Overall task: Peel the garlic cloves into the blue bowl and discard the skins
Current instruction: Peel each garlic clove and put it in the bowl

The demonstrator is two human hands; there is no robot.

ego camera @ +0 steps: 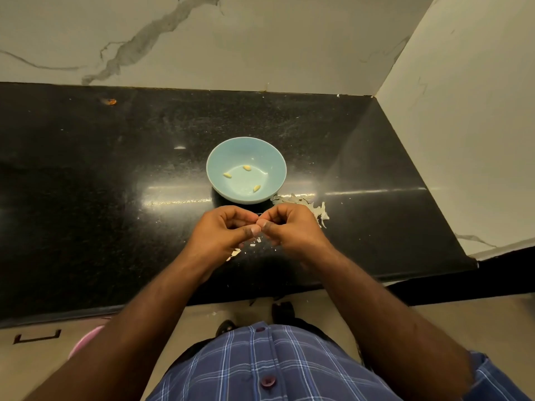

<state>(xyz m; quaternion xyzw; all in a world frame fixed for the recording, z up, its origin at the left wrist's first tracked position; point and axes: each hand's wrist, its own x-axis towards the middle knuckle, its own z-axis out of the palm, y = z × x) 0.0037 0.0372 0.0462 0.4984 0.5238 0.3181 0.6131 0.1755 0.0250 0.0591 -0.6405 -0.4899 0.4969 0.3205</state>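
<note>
Both hands up over the worktop [86, 169], just in front of the blue bowl [231, 149]. L hand [223, 230] and R hand [292, 227] curled inward, fingertips meeting at centre, pinching something small between them; judged to be a garlic clove mid-peel, but the clove itself is hidden by my fingers, can't confirm. Bowl holds 3 peeled cloves [246, 167], well apart from each other on the bottom. Skins [315, 208] piled on the worktop just R of the bowl, behind my R hand; smaller flakes [236, 252] lie under and beside my L wrist. No bin in view. Risks, as judgement: (1) clove is slick once bare, could pop out of the pinch and land on the worktop or go over the front edge to the floor, since my hands sit nearer that edge than the bowl. (2) Skin bits falling from this height could drift into the bowl, which is close by; would need picking out. (3) Loose pile by the bowl is light, a sweep of my forearm could scatter it. Surface: black polished speckled stone, glossy w/ light streaks, some crumbs, an orange spot far L at the back. Room: pale marble-look wall w/ grey veins behind, side wall at R making a corner, beige floor below, pink object at lower L partly out of view.
</note>
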